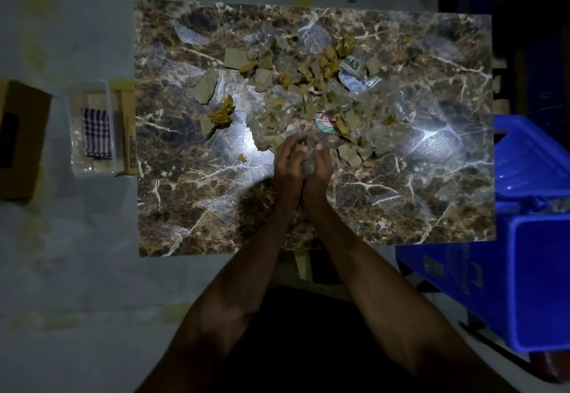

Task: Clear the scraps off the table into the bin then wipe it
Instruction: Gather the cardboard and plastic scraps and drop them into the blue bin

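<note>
A brown marble-patterned table carries a scatter of scraps: torn cardboard bits, yellow crumpled pieces, clear plastic wrappers and a round label. My left hand and my right hand are cupped together at the near edge of the pile, fingers curled round a small bunch of scraps. A blue bin stands to the right of the table. A checked cloth lies in a clear tray left of the table.
A cardboard box sits on the pale floor at the far left. A strip of cardboard lies between the tray and the table's left edge. Dark shelving stands behind the bin. A bright light glare falls on the tabletop.
</note>
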Demonstrator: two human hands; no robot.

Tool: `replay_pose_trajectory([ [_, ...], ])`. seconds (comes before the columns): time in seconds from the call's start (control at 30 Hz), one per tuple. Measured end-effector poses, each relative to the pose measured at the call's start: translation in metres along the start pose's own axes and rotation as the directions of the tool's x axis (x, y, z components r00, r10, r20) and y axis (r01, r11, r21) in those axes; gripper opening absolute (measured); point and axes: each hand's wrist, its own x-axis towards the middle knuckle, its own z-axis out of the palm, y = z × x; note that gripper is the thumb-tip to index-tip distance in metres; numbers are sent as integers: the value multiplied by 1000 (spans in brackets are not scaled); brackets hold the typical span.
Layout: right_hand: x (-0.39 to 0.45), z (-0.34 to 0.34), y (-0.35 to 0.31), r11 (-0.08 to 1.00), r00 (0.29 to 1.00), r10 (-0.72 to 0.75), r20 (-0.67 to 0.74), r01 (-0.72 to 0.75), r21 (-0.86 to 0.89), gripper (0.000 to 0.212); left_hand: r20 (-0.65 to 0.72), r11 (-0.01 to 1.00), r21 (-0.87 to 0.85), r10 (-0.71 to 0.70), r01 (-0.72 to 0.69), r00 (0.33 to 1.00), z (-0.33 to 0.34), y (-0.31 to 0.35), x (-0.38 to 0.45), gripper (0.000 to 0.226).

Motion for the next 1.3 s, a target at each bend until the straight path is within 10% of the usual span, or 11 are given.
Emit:
replay_pose_trajectory([
  [0.37,-27,-16,-47,997,975,-60,213,70,-39,41,-14,978,-206,-29,26,999,9,48,-24,32],
  [1.3,-160,-237,-136,850,902,-429,57,381,363,30,97,880,-315,402,-355,911,131,147,-254,41],
])
